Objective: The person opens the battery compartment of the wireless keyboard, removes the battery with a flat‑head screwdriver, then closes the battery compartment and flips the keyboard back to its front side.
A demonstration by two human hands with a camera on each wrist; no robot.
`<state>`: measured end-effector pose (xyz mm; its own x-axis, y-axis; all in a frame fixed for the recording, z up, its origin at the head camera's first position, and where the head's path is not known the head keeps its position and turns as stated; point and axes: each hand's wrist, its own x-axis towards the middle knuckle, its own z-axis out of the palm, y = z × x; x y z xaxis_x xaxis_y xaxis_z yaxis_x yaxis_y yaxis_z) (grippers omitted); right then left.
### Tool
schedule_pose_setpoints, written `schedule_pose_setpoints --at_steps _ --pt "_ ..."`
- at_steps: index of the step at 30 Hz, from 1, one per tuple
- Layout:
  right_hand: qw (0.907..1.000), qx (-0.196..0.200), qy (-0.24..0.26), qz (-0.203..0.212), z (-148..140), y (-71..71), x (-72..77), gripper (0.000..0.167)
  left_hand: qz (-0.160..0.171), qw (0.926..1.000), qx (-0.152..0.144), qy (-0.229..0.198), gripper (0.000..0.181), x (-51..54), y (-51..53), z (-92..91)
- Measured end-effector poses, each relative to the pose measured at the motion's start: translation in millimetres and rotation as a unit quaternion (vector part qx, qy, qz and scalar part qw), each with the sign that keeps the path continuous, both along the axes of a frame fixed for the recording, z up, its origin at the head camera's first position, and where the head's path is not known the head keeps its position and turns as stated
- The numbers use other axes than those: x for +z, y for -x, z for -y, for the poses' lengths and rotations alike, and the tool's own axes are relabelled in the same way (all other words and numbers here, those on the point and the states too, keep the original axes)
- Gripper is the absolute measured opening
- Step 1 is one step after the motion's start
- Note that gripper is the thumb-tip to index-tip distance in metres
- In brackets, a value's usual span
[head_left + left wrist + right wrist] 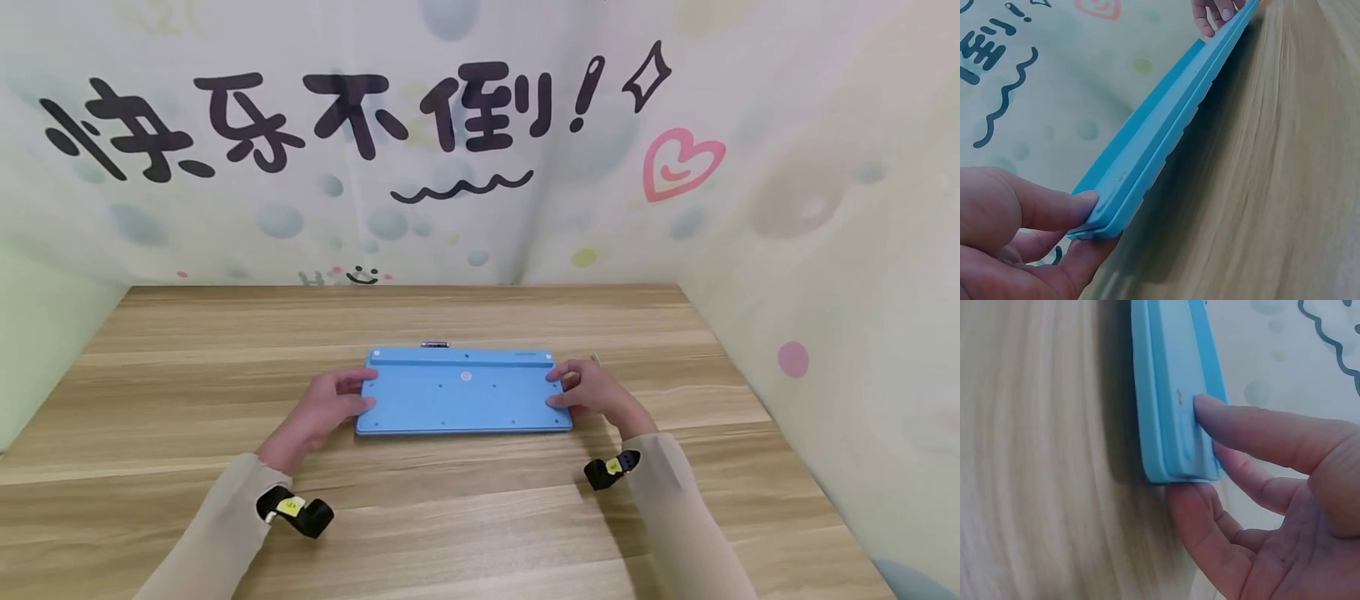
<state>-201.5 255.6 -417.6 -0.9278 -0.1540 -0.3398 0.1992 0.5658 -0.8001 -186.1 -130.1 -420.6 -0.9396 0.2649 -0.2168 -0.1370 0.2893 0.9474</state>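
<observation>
A light blue keyboard (pixel 465 400) is held bottom side up above the table, its underside showing small screws, a round pale mark and a raised ridge along the far edge. My left hand (pixel 322 407) grips its left end; in the left wrist view the thumb (pixel 1060 209) lies on the underside and other fingers reach beneath. At the opposite end my right hand (pixel 602 393) pinches the keyboard, thumb on top and fingers under the edge, as the right wrist view shows. Key edges stick out below the casing in the left wrist view. The key side faces down, mostly hidden.
The wood-grain table (pixel 450 517) spreads beneath. Just behind the keyboard lies a small dark shiny object (pixel 435 344), too small to identify. A thin pale tip (pixel 596 359) shows beyond the right hand. A printed cloth (pixel 360 225) backs the table.
</observation>
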Motion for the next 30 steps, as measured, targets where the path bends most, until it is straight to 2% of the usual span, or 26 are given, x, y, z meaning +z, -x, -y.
schedule_pose_setpoints --at_steps 8,19,25,30 --pt "0.9989 -0.009 0.046 0.001 -1 0.6 5.7 0.041 -0.011 0.9994 -0.007 -0.032 0.047 3.9 0.9 8.0" --pt "0.9981 0.0 0.062 -0.004 2 -1.1 11.1 0.044 -0.026 0.998 -0.008 -0.057 0.048 3.0 1.6 14.3" --pt "0.9974 0.017 0.067 -0.019 -1 1.7 15.6 0.046 -0.025 0.9984 -0.015 -0.049 0.051 10.1 2.3 18.5" --pt "0.9971 0.017 0.07 -0.027 -4 5.1 17.2 0.049 -0.032 0.9976 -0.023 -0.057 0.053 22.3 2.8 19.2"
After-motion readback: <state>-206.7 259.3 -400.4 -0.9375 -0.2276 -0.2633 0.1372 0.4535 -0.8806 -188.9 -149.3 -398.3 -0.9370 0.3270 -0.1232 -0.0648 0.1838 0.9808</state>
